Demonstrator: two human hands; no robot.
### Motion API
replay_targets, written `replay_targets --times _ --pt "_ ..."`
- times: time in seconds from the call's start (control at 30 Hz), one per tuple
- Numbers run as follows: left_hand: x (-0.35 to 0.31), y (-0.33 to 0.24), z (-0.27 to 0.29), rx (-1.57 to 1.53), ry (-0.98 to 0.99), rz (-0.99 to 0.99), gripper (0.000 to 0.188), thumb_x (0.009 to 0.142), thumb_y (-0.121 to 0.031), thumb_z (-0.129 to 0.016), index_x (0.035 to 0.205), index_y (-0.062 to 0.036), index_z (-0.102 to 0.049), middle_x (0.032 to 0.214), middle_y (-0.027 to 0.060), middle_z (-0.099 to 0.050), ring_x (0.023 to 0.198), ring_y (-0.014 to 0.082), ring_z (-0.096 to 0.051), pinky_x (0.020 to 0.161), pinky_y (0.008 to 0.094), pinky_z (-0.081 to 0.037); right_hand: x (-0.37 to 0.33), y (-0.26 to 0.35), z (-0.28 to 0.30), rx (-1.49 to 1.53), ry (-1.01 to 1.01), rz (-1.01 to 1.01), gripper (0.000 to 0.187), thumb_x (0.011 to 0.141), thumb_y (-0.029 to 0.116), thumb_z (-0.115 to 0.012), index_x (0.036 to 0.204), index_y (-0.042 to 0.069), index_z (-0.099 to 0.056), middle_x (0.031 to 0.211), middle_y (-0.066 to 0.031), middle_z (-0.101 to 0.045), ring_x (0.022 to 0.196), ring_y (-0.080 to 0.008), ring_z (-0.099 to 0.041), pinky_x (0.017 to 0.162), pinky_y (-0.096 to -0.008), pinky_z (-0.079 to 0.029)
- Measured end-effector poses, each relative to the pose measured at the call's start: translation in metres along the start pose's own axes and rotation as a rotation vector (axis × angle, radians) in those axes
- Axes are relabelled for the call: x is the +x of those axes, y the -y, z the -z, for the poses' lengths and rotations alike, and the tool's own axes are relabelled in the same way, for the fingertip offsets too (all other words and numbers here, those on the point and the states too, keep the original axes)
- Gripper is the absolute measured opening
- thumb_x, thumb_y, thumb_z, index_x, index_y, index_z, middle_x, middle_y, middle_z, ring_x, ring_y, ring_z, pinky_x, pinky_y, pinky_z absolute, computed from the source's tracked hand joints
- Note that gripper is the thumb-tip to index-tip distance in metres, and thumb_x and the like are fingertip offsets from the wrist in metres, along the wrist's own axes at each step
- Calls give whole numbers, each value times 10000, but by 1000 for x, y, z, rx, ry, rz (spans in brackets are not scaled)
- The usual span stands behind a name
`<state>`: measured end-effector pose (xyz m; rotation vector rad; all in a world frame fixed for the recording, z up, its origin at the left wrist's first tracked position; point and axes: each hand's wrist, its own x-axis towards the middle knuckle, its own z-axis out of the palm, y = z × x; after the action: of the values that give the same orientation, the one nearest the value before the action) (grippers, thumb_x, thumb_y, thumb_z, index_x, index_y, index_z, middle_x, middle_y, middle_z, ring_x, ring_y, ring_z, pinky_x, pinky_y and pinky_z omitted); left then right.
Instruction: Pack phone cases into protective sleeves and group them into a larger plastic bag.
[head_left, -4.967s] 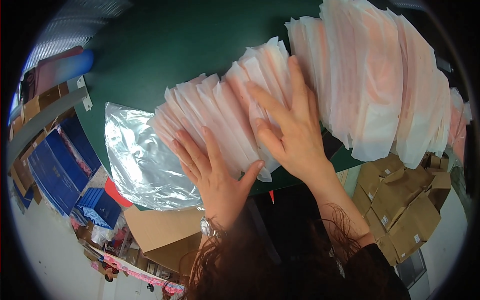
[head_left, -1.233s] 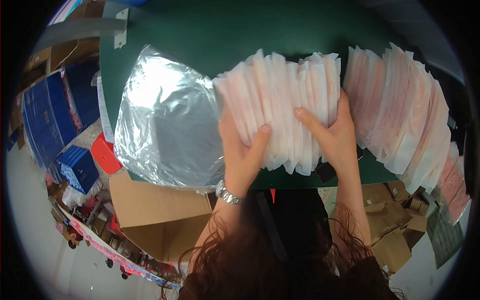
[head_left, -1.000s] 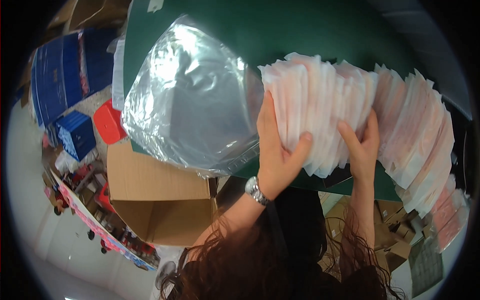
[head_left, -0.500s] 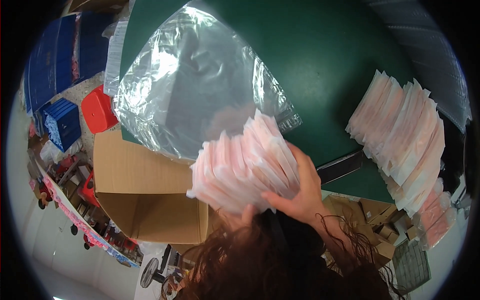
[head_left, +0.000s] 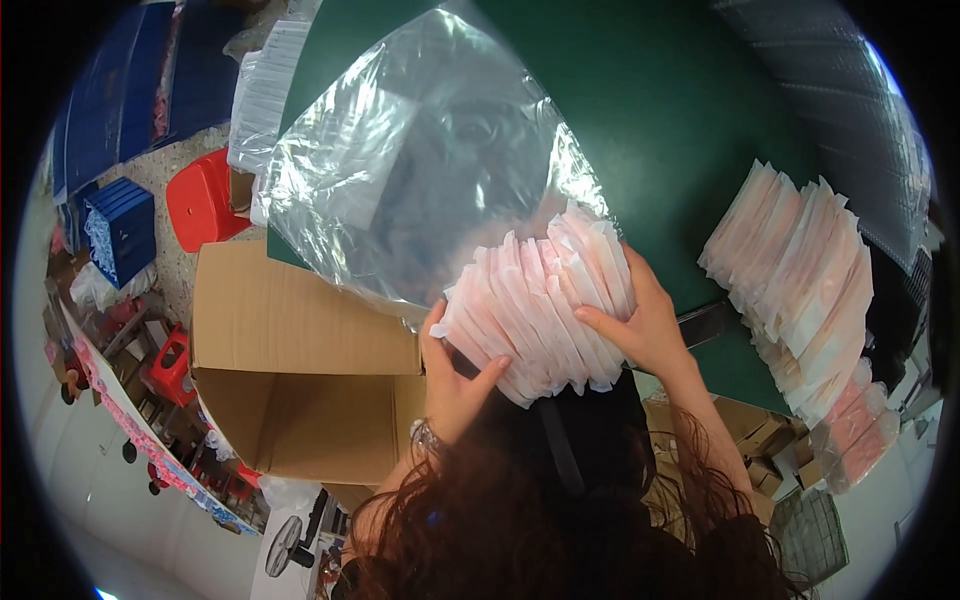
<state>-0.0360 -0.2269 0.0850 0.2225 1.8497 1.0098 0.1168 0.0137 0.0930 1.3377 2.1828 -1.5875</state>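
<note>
Between my two hands is a row of thin pink packets in whitish translucent wrappers [head_left: 540,310], standing side by side. My left hand [head_left: 458,385] grips the row's left end, thumb on the near side. The other end is clasped by my right hand [head_left: 645,315], its thumb lying over the wrappers. Just beyond the packets a large clear plastic bag [head_left: 450,170] lies flat on the green table [head_left: 680,130]. A second long row of similar packets [head_left: 800,270] rests at the table's right side. Partly hidden by my right hand is a dark flat object [head_left: 703,325].
An open cardboard box [head_left: 310,310] stands left of my left arm, below the table edge. Farther left are a red stool [head_left: 205,200] and a blue crate [head_left: 125,230]. Cardboard boxes [head_left: 740,430] sit low at the right. Bubble wrap [head_left: 830,90] hangs over the far right corner.
The held row of packets has moved right and now lies more level between my hands. My left hand, mostly hidden before, now shows at the left end. The view has shifted slightly.
</note>
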Motion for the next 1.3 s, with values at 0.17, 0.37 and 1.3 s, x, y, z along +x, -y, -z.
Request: replay_targets --times 0.17,0.37,1.3 --pt "53 -28 18 325 195 -521 1005 734 -268 -904 1534 3 -361 1580 240 -379 1507 414 -280 1194 483 -296 17 14 27 -19 109 -126 1082 691 465 -894 1539 48 -367 1489 -216 -495 1352 -362 -514 1109 -422 -423" --pt "116 -69 10 146 486 -456 850 756 -241 -887 1479 -37 -490 1573 161 -437 1498 350 -337 1193 441 -323 25 14 24 54 206 -200 1104 624 434 -937 1509 41 -406 1466 -195 -514 1354 -341 -510 1120 -417 -407" --pt "142 -105 -11 291 785 -272 774 877 -166 -743 1543 -9 -380 1601 204 -377 1478 335 -380 1188 402 -319 0 -75 24 -96 172 485 1181 562 129 -900 1550 19 -264 1560 -248 -373 1376 -393 -477 1071 -424 -488"
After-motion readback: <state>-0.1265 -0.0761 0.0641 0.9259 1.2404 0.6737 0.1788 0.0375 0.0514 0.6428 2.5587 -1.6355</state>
